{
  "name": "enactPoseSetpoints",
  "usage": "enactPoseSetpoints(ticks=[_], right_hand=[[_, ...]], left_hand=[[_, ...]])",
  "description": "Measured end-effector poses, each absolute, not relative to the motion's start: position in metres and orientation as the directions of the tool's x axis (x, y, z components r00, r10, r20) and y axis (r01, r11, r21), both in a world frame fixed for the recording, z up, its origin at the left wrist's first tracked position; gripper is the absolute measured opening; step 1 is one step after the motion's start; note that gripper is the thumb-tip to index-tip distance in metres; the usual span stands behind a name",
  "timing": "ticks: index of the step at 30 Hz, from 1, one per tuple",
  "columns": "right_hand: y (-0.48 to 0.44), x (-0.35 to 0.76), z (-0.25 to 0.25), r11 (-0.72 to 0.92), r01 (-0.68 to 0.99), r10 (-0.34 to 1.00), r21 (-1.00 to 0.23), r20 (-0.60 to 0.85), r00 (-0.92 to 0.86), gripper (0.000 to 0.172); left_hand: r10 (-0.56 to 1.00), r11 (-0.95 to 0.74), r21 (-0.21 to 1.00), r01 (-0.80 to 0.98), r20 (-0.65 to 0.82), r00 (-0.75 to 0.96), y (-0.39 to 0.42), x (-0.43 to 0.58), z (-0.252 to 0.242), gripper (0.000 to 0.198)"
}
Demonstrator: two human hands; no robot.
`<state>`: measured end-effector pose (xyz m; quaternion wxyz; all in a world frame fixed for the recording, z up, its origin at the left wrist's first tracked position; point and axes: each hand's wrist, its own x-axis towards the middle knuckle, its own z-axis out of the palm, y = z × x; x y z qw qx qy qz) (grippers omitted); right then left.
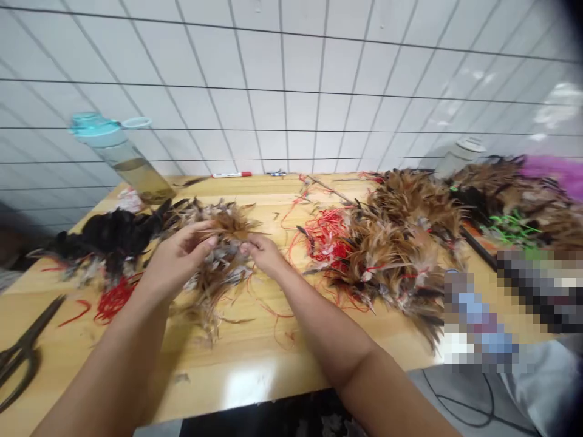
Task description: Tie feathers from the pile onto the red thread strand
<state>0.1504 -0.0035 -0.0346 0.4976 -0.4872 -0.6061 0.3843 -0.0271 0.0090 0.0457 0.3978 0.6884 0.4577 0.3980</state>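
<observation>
A loose bunch of brown and grey feathers (223, 243) lies on the wooden table (255, 364) in front of me. My left hand (175, 261) has its fingers curled around the left side of the bunch. At the right side, my right hand (264, 254) pinches feathers with closed fingers. Thin red strings (273, 309) trail from the bunch across the wood.
Black feathers (113, 237) lie at the left, a big heap of brown feathers (392, 243) with red ties at the right. Dark scissors (22, 352) rest at the left edge. A teal-capped bottle (122, 158), a red marker (231, 175) and a white tiled wall are behind.
</observation>
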Motion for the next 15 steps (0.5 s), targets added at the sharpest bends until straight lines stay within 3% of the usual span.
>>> enactPoseSetpoints(ticks=[3, 7, 11, 15], right_hand=[[-0.002, 0.149, -0.035, 0.214, 0.158, 0.975, -0.964, 0.220, 0.022, 0.017], [0.003, 0.149, -0.037, 0.243, 0.166, 0.967, -0.956, 0.251, 0.032, 0.017], [0.004, 0.149, -0.039, 0.242, 0.219, 0.964, -0.945, 0.260, 0.058, 0.018], [0.000, 0.150, -0.035, 0.233, 0.209, 0.963, -0.950, 0.256, 0.088, 0.020]], left_hand=[[0.904, -0.395, 0.780, 0.486, 0.235, 0.358, -0.002, -0.043, 0.068, 0.037], [0.888, -0.436, 0.631, 0.642, 0.417, 0.193, -0.011, -0.079, 0.077, 0.030], [0.883, -0.259, 0.573, 0.777, 0.467, -0.050, -0.018, -0.133, 0.069, 0.027], [0.899, -0.044, 0.377, 0.925, 0.419, -0.128, -0.027, -0.180, 0.055, 0.020]])
